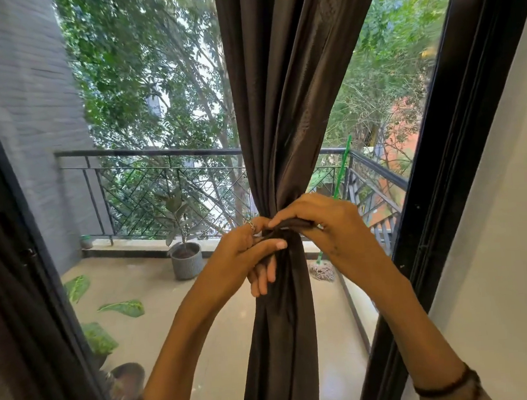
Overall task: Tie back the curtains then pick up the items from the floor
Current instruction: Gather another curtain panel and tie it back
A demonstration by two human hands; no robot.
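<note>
Curtain (283, 110) of dark brown cloth hangs down the middle of the glass door, gathered to a narrow waist just where the fingers meet and spreading again below them. A tieback strip (292, 224) of the same dark cloth crosses that waist. The right hand (337, 228) comes over from the right, its fingers (284, 218) pinched on the strip. The left hand (248, 258) sits just left of the waist, thumb pressed against the cloth and the other fingers (262, 279) curled round the gathered fabric, so both hands are clenched on cloth. A ring shows on the left hand, and a beaded band on each wrist.

Left of the fingers, through the glass, a potted plant (184, 253) stands on the balcony floor (228, 329) against the black railing (145, 154). Right of the fingers, partly hidden by the curtain and the right hand, a mop (321, 269) with a green handle leans on the railing. Far left, a second dark curtain (10, 330) fills the edge of the view, with large green leaves (122, 308) low beside it. The black door frame (437, 186) runs up on the right, beside a pale wall (510, 227). Trees fill the background above the fingers.
</note>
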